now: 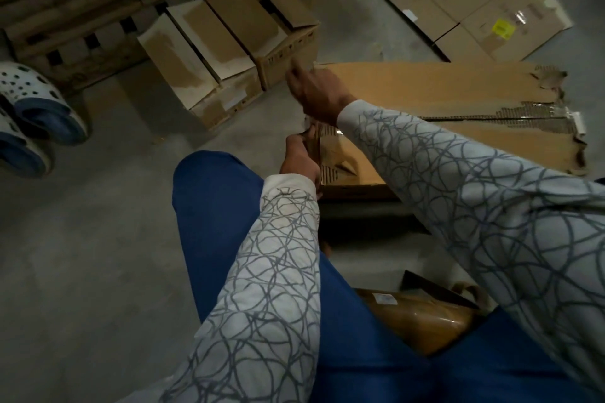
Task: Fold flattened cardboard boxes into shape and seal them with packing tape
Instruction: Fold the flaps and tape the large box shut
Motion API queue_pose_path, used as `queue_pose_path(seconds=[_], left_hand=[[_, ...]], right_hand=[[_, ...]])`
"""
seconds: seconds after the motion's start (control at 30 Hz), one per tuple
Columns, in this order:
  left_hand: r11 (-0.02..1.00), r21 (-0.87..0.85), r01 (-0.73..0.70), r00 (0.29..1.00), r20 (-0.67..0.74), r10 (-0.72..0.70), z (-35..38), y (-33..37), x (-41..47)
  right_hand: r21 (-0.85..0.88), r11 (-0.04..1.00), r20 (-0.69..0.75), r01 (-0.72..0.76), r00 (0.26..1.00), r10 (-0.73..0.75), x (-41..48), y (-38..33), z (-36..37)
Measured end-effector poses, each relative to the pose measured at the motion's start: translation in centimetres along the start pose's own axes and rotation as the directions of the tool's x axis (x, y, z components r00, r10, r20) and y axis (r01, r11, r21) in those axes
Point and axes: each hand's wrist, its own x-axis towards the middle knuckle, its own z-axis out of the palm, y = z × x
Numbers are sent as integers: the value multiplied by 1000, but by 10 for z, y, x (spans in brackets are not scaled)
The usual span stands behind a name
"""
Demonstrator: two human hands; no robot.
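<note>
Sitting on the concrete floor [82, 255], with blue trousers [212, 206] and patterned sleeves in shot. The cardboard box [442, 98] lies on the floor in front of me, to the right of my knee. It is a big brown panel, and its right edge is torn, with corrugation showing and scraps of clear tape.

My left hand [299, 159] is at the box's near-left edge, fingers curled round the cardboard and pinching it. My right hand [316, 93] is further out at the far-left corner, back of the hand up, fingers curled over the edge and gripping it. It is a bit blurred, so I can't tell the exact finger placement. The hands are close together on the same side of the box.

- A row of made-up boxes [226, 42] is just beyond the corner.
- Flattened boxes [474, 6] lie further right, one with a yellow label.
- White-and-blue clogs [32, 114] are at far left.
- A glossy brown bundle [422, 317] with a small white label is between my legs.
</note>
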Motion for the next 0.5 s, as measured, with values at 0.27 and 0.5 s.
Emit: queue_pose_path(seconds=[0.27,0.5], left_hand=[[994,-105,-10,993,-120,-3,17,-22,18],[950,-106,-293,824,-532,195,23,42,22]], right_hand=[[769,377,56,-516,642,764,-24,52,-40],[867,110,233,-486,590,773,-205,79,-2]])
